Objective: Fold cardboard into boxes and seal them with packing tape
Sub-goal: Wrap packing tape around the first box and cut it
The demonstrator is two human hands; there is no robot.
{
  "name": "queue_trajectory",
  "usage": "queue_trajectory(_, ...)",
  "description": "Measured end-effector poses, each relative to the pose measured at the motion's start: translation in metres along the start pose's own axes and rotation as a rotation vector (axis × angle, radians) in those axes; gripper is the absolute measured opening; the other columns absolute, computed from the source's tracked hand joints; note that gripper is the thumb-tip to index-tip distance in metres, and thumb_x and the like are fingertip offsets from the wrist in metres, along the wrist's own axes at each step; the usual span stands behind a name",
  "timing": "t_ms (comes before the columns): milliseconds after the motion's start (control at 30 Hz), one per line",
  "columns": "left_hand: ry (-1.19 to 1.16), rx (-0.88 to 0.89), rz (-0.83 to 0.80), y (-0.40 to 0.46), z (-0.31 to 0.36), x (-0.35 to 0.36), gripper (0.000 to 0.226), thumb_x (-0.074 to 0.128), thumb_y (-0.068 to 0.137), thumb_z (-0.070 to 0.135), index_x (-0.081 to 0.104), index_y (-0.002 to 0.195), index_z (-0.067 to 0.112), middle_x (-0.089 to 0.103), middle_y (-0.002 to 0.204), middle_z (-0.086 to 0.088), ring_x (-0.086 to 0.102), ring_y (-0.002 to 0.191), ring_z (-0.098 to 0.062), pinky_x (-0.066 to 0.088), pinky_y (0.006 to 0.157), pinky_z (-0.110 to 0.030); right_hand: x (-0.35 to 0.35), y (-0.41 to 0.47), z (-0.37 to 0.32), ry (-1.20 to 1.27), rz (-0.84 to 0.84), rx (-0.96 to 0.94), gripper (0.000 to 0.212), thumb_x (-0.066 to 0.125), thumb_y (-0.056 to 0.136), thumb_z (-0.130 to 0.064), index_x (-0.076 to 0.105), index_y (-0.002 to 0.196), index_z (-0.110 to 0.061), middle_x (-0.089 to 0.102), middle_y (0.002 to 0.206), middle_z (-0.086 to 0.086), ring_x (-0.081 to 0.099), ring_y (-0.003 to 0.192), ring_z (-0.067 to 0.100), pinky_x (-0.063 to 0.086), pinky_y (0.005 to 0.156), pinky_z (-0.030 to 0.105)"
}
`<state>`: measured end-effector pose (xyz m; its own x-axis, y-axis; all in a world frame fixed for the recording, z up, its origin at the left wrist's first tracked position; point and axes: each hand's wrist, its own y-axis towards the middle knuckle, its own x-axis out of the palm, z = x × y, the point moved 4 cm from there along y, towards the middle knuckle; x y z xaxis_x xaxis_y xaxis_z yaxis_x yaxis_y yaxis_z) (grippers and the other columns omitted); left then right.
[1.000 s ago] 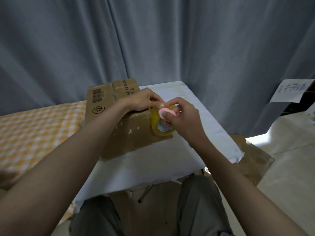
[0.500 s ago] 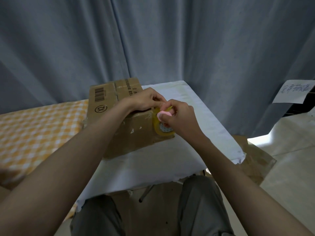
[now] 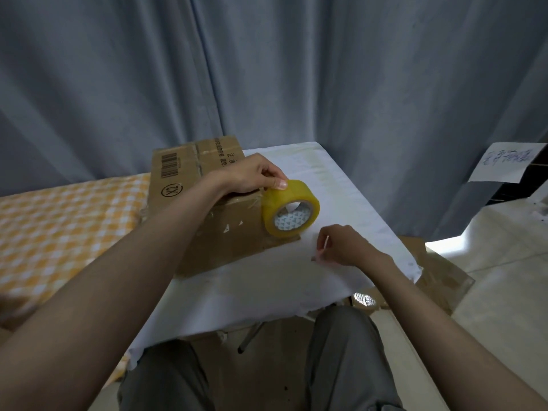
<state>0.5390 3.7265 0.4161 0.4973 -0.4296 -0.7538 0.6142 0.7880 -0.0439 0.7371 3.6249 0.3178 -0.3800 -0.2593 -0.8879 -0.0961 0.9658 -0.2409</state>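
A brown cardboard box with a barcode on top stands on the white-covered table. A roll of yellowish packing tape stands on edge against the box's right end. My left hand pinches the top of the roll with thumb and fingers, and a short strip of tape runs from it to the box. My right hand rests on the table to the right of the box, fingers curled round a small pink cutter that is mostly hidden.
An orange-and-white checked cloth covers the surface to the left. Flattened cardboard lies on the floor beyond the table's right edge. A grey curtain hangs close behind, and a paper sign sits at far right.
My right hand has left the tape roll and dropped to the table, taking the pink cutter with it. My left hand still holds the roll at the box's end.
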Motion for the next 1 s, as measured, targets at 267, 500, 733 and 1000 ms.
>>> queue_trajectory(267, 0.007, 0.008, 0.004, -0.005, 0.006, 0.000, 0.015, 0.069, 0.090, 0.032, 0.073, 0.104, 0.031, 0.072, 0.094, 0.023, 0.066, 0.089, 0.007, 0.048, 0.075, -0.008, -0.067, 0.011, -0.043, 0.602, 0.477, -0.224, 0.017, 0.064, 0.092, -0.025, 0.062, 0.105, -0.013, 0.066, 0.107, 0.001, 0.061, 0.100, 0.018, 0.048, 0.085, 0.028)
queue_trajectory(500, 0.072, 0.033, 0.047, -0.013, 0.014, 0.000, 0.016, 0.066, 0.094, 0.018, 0.074, 0.108, 0.019, 0.070, 0.098, 0.012, 0.061, 0.086, 0.001, 0.045, 0.076, -0.007, -0.078, 0.048, -0.072, 0.435, -0.204, -0.252, 0.046, 0.074, 0.084, -0.051, 0.068, 0.118, -0.021, 0.070, 0.116, -0.005, 0.063, 0.112, 0.012, 0.049, 0.102, 0.030)
queue_trajectory(733, 0.202, 0.037, 0.426, -0.044, 0.003, -0.009, 0.009, 0.055, 0.099, 0.019, 0.060, 0.102, 0.013, 0.052, 0.105, -0.001, 0.050, 0.097, -0.013, 0.039, 0.083, -0.022, -0.087, 0.062, -0.091, 0.343, -0.329, -0.313, 0.025, 0.074, 0.086, -0.028, 0.073, 0.108, -0.040, 0.061, 0.119, -0.005, 0.057, 0.114, 0.016, 0.048, 0.101, 0.030)
queue_trajectory(1000, 0.207, -0.006, 0.486, -0.052, -0.001, -0.008, 0.009, 0.056, 0.097, 0.017, 0.060, 0.101, 0.010, 0.055, 0.106, -0.006, 0.051, 0.099, -0.018, 0.037, 0.084, -0.024, -0.099, 0.064, -0.114, 0.130, -0.370, -0.336, 0.017, 0.071, 0.084, -0.029, 0.075, 0.098, -0.039, 0.065, 0.098, -0.008, 0.064, 0.097, 0.016, 0.054, 0.075, 0.025)
